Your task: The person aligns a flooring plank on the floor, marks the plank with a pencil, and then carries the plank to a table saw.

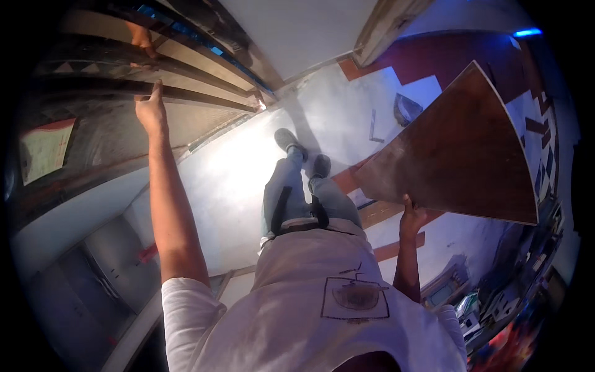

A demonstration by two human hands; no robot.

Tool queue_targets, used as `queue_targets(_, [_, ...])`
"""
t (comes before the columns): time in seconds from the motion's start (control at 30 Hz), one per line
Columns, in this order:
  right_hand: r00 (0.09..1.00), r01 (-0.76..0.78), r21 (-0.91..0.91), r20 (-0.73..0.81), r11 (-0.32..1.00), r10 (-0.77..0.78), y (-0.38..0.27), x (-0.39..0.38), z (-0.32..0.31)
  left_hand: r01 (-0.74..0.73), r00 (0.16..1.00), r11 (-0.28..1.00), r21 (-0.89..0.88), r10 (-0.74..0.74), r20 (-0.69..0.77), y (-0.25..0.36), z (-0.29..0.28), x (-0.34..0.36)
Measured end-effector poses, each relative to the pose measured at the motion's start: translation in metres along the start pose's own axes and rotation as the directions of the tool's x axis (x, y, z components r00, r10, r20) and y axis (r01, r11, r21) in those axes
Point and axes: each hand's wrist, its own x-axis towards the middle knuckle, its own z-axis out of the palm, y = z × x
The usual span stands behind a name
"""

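My left hand (150,110) is raised at the upper left, its fingers closed on the edge of a dark wooden bar (207,98), one of several parallel bars in a frame. My right hand (411,220) grips the lower edge of a large dark brown wooden panel (455,161) with pale edges, held tilted out to my right. My fingers behind the panel are partly hidden. Just past the bars at the top left, something like a hand or its reflection (141,40) shows faintly. My legs and shoes are below me on the pale floor.
Brown strips and boards (387,250) lie on the pale floor (223,223) to the right, with a dark object (407,109) near the panel. A pale wall (316,31) stands ahead, grey cabinet doors (114,266) are at lower left, and a cluttered shelf (499,291) is at lower right.
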Motion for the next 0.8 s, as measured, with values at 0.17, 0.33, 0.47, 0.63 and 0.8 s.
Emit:
queue_targets(0.17, [0.925,0.117,0.101,-0.374,0.988,-0.071,0.024,-0.009,-0.012,-0.029,0.999,0.999,0.038,0.028,0.027,-0.018,0.002,0.012])
queue_targets(0.33, [0.933,-0.077,-0.077,-0.357,0.994,0.045,0.027,-0.025,-0.026,-0.016,0.993,1.000,-0.023,0.019,0.119,-0.032,-0.006,0.028])
queue_targets(0.47, [0.889,0.028,0.042,-0.458,0.999,-0.005,0.016,-0.027,-0.022,0.197,0.855,0.887,0.417,-0.364,0.371,-0.089,0.011,0.010])
queue_targets(0.63, [0.885,-0.068,0.122,-0.451,0.990,0.117,0.003,-0.058,-0.031,-0.003,0.441,0.997,0.080,-0.071,0.895,-0.107,0.080,-0.180])
queue_targets(0.8, [0.841,-0.109,0.515,-0.408,0.850,0.355,-0.079,-0.105,-0.026,0.007,0.185,0.982,-0.188,0.183,0.965,-0.026,0.105,-0.310])
